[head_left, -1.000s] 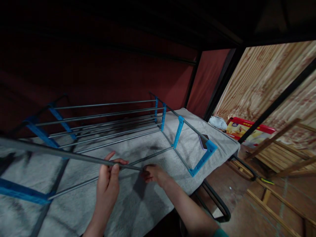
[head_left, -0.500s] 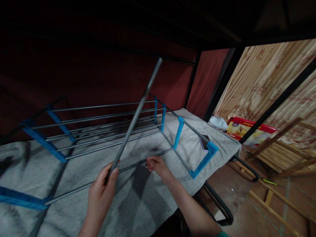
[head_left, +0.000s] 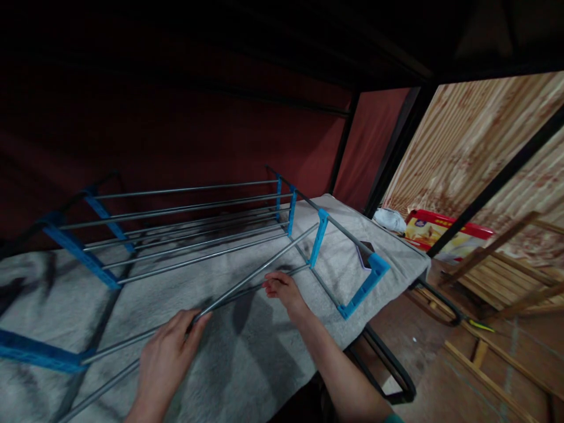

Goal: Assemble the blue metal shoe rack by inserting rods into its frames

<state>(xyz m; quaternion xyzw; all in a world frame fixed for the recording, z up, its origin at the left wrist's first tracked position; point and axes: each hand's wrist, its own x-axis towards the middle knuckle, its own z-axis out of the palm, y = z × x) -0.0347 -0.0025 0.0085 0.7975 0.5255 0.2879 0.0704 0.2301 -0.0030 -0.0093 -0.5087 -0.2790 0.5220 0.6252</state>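
A rack of grey metal rods and blue plastic side brackets (head_left: 318,237) lies on a grey towel-covered surface (head_left: 247,358). My left hand (head_left: 165,358) is closed on a loose grey rod (head_left: 255,274) that slants low over the towel, its far tip near the middle blue bracket. My right hand (head_left: 282,289) rests with curled fingers on the rack's front rod (head_left: 145,335), close to where the loose rod crosses it. A blue corner bracket (head_left: 365,283) sits at the rack's near right end.
A dark red wall runs behind the rack. A black metal frame post (head_left: 489,191) stands at the right. On the floor beyond lie a red and yellow box (head_left: 440,232), a white cloth (head_left: 388,218) and wooden slats (head_left: 497,276).
The loose rod first pointed left, then swung up steeply, and now is lowered almost flat, pointing right toward the blue bracket. My left hand dropped with it; my right hand moved slightly right.
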